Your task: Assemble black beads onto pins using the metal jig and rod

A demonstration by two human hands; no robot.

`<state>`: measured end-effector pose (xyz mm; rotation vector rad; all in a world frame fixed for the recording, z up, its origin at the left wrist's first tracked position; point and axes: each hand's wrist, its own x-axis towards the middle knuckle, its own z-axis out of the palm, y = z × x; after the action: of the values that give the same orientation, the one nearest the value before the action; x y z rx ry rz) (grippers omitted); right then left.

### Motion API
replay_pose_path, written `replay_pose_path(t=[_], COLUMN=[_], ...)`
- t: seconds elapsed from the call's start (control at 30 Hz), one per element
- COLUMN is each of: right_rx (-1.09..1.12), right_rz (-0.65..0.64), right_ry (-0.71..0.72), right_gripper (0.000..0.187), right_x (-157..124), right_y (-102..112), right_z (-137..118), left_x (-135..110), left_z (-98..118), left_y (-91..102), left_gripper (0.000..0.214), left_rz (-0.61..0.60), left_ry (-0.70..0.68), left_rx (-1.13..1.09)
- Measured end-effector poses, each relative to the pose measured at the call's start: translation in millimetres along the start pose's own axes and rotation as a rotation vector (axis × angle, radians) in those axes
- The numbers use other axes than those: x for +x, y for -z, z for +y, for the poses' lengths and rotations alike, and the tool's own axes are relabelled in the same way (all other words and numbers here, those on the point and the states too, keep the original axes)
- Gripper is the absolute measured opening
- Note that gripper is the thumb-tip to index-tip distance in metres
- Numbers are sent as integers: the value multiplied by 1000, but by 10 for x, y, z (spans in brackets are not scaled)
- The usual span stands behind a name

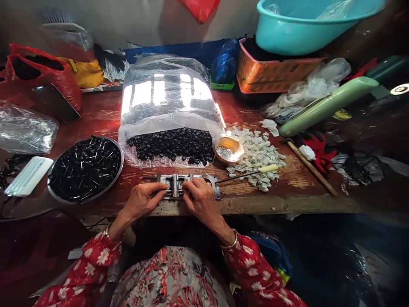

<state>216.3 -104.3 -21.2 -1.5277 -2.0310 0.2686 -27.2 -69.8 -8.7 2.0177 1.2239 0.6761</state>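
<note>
- Metal vise (pixel 175 186) lies along the near edge of the table (pixel 96 113), likely for easy reach.
- Left hand (pixel 142 200): thumb and forefinger nearly meet at its left part.
- Right hand (pixel 203 199): fingers curl over its right part; what either pinches, one cannot tell.
- Black pieces (pixel 172 145) lie just beyond, seemingly handy.

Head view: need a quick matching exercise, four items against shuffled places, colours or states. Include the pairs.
1. metal fixture
2. round tray
3. hammer
4. large basin

A. turquoise
B. at the fingertips of the left hand and the right hand
C. wooden-handled, lying right of the pale pieces
D. filled with black pieces

Pairs: 1-B, 2-D, 3-C, 4-A
</note>
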Motion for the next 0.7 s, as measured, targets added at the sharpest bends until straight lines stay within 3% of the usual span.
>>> replay_pose_path(t=[0.07, 0.17, 0.27, 0.43, 0.57, 0.7], right_rx=[234, 432, 237, -173, -181, -38], right_rz=[-62, -65, -28, -209, -263, -162], right_ry=[-5, -36, -83, -150, -111, -123], right_gripper=[8, 9, 12, 28, 26, 18], right_x=[60, 232, 491, 894, 1002, 964], right_y=[111, 263, 289, 126, 29, -1], right_z=[84, 243, 402, 590, 676, 732], left_x=[50, 246, 591, 1154, 1335, 1381], left_z=[20, 68, 74, -79, -190, -223], left_y=[74, 147, 128, -17, -89, -97], left_gripper=[28, 30, 22, 25, 23, 20], left_rz=[-8, 120, 201, 40, -54, -73], left_ry=[21, 27, -41, -49, -42, -96], left_rx=[-47, -65, 73, 417, 478, 510])
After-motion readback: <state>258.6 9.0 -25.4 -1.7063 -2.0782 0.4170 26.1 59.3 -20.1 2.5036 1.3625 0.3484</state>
